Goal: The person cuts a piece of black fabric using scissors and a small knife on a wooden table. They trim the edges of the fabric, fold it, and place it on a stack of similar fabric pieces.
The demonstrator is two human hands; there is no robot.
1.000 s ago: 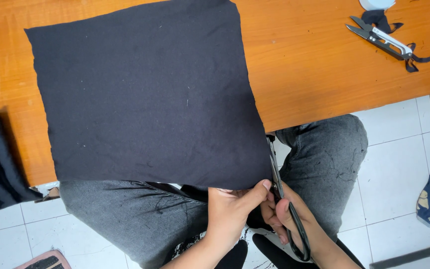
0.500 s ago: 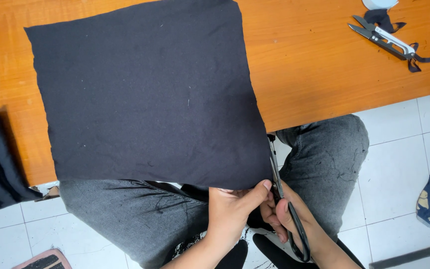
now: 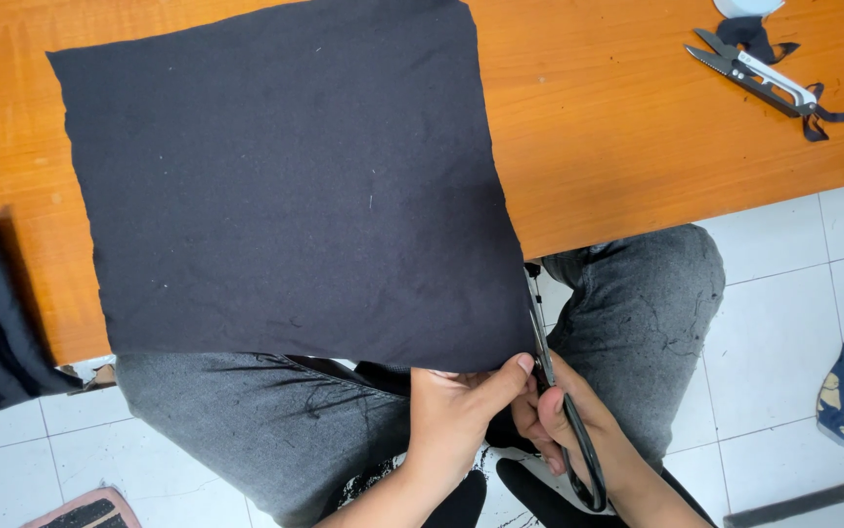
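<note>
Nothing has visibly moved since the earlier frames. From the head view, the left hand [image 3: 456,416] pinches the near corner of the black cloth [image 3: 285,186], which overhangs the wooden table [image 3: 617,127]. Just right of that thumb, the right hand [image 3: 563,420] grips black scissors [image 3: 557,391], blades along the cloth's edge.

A square of dark navy cloth [image 3: 295,186] lies flat, its near edge hanging past the wood, its near right corner pinched under the left fingers [image 3: 500,376]. Black-handled scissors [image 3: 554,391] run along the cloth's right edge, blades pointing away, handles looped around the right fingers [image 3: 549,430].
</note>
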